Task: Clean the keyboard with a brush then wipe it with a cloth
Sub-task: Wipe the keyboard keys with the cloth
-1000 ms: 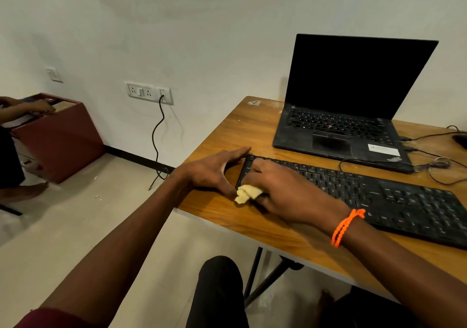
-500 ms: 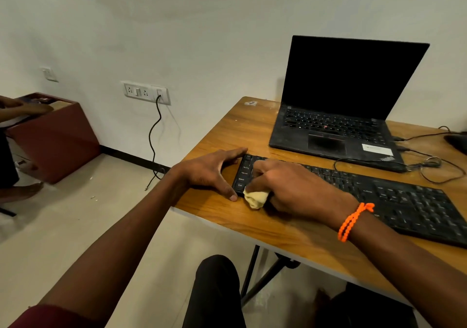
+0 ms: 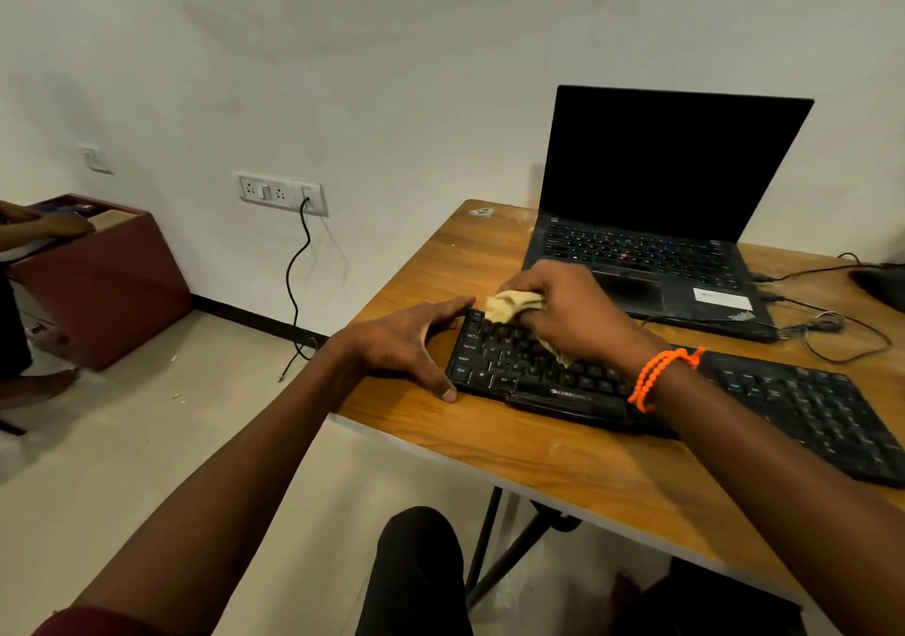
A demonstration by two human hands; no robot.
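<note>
On the wooden table [image 3: 563,459], wiping was underway: right hand [image 3: 568,312] bunched the cloth [image 3: 514,305] at the keyboard [image 3: 538,371]'s far-left corner, spread-fingered left hand [image 3: 411,346] bracing its left end; remaining rows probably followed.

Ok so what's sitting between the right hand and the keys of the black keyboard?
In the head view, a crumpled yellowish cloth. The right hand grips it against the left end of the keyboard; part of it trails down under the palm.

The left hand [image 3: 409,341] is lying flat, fingers [image 3: 448,309] straight and spread forward, thumb stretched back toward the body. The right hand [image 3: 570,314] is curling its fingers into a grip, knuckles up, wrist bent, forearm crossing in from the right.
</note>
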